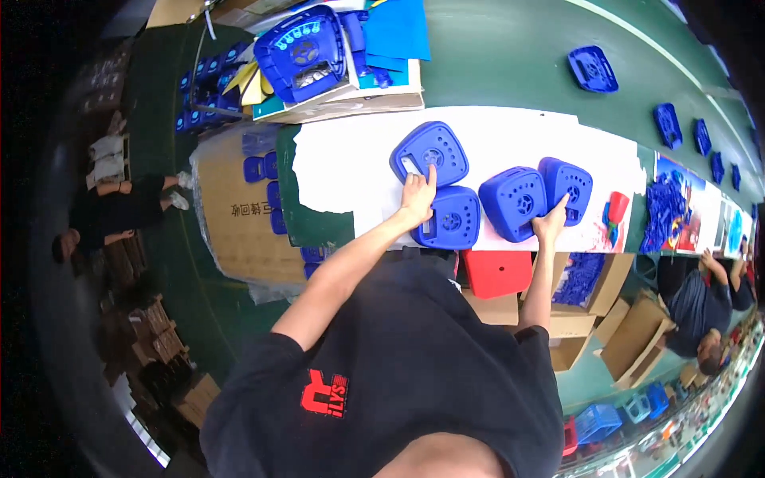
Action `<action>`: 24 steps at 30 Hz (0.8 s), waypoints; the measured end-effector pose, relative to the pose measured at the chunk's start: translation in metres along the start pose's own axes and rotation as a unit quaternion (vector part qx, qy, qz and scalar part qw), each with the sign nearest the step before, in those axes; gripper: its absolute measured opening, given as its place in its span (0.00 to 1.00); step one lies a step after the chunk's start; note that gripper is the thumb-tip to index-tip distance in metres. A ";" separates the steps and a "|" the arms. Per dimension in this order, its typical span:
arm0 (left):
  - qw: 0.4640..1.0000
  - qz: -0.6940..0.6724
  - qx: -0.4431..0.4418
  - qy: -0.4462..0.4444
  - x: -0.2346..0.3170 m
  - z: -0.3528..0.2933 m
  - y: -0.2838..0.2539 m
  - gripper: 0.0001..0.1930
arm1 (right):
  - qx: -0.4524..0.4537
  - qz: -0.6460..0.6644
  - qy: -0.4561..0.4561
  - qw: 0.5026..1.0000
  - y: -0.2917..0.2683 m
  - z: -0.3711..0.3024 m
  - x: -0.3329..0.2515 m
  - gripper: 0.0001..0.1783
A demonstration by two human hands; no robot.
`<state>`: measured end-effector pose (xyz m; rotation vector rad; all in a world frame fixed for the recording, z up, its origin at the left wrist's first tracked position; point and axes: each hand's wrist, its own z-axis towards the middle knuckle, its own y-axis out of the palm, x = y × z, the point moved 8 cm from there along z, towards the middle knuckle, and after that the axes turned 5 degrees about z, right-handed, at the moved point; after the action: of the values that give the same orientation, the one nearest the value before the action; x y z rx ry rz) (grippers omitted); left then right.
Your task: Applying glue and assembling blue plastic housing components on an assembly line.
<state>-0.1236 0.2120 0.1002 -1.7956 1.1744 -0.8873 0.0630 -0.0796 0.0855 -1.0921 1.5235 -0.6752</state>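
Note:
Four-cornered blue plastic housings with a round grille and rows of small holes lie in front of me. My left hand (417,197) grips the near edge of the upper left housing (450,143), its index finger stretched over the face. Just below, another housing (466,217) lies close to that hand's thumb. My right hand (550,225) holds the lower edge of the rightmost housing (580,179), fingers on its face near the window. A thicker-looking housing (502,195) leans against it on the left. The undersides of both grips are hidden.
White sheeting (327,171) covers the green bench. A box (382,102) with a blue housing (279,56) stands far left. More housings (594,70) lie on the green surface beyond. A red stool (498,275) and cartons (606,283) are near; people work right and stand left.

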 end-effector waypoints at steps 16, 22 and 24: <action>0.990 -0.116 0.074 -0.043 -0.012 -0.048 -0.065 0.50 | -0.003 -0.094 -0.036 0.995 -0.010 -0.005 -0.024 0.55; 0.927 -0.354 0.072 -0.098 -0.041 -0.089 -0.113 0.46 | -0.218 0.283 -0.040 0.933 -0.002 -0.063 -0.102 0.30; 0.909 -0.405 0.051 -0.087 -0.043 -0.105 -0.129 0.46 | -0.289 0.395 -0.125 0.863 -0.011 -0.103 -0.167 0.36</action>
<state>-0.1795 0.2596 0.2552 -2.2405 0.2168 -1.1748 -0.0350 0.0519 0.1935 -0.8028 1.7903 0.5061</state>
